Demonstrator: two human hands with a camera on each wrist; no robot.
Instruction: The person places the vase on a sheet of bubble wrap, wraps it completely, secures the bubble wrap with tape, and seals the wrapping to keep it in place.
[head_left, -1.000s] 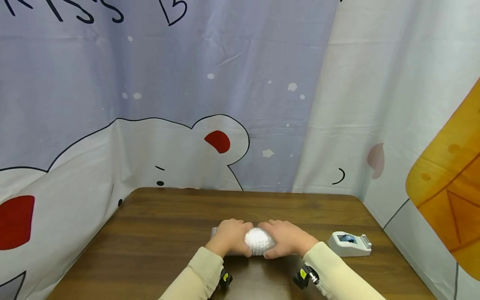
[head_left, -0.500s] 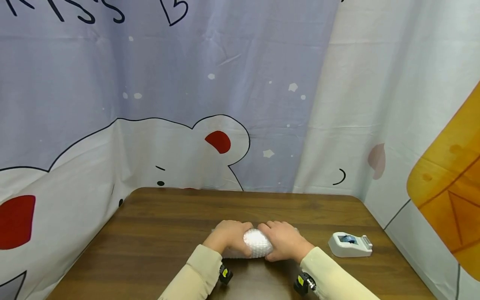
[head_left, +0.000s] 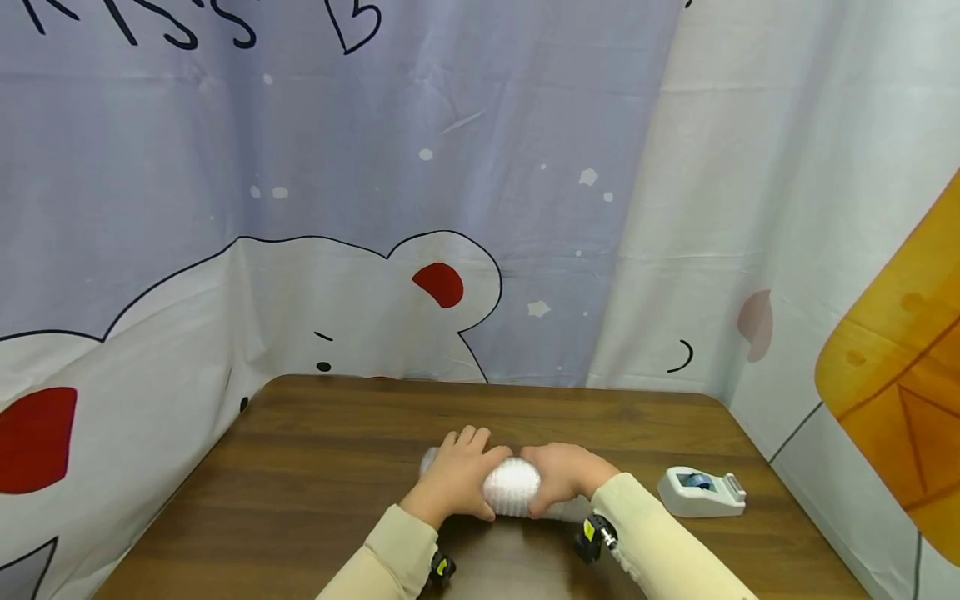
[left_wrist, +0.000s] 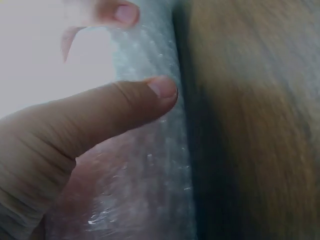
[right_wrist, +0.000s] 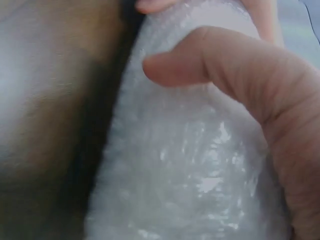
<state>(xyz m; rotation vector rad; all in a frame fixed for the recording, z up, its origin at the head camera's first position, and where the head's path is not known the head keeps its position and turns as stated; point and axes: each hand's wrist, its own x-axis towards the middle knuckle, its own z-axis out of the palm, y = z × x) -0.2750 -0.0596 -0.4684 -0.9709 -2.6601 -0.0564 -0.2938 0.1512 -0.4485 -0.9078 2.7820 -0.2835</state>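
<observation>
A roll of clear bubble wrap [head_left: 513, 487], fatter in the middle, lies crosswise on the wooden table. My left hand [head_left: 456, 477] holds its left part, the thumb [left_wrist: 127, 102] along the near side and several fingers stretched out over the far side. My right hand [head_left: 561, 473] grips it right of the middle, its thumb [right_wrist: 175, 67] bent across the bubbly surface. Between the two hands the bulging middle shows white and shiny. What the wrap may contain is hidden, and most of the right fingertips are out of sight behind it.
A white tape dispenser [head_left: 701, 492] with a blue core stands to the right of the right hand. The brown wooden table [head_left: 337, 442] ends at a printed cloth curtain [head_left: 375, 308] behind it and on both sides. Small black cameras sit at both wrists.
My left fingers have spread and reached further forward over the roll. The right hand has shifted slightly left, and the roll's right end now shows below it. The tape dispenser stays put.
</observation>
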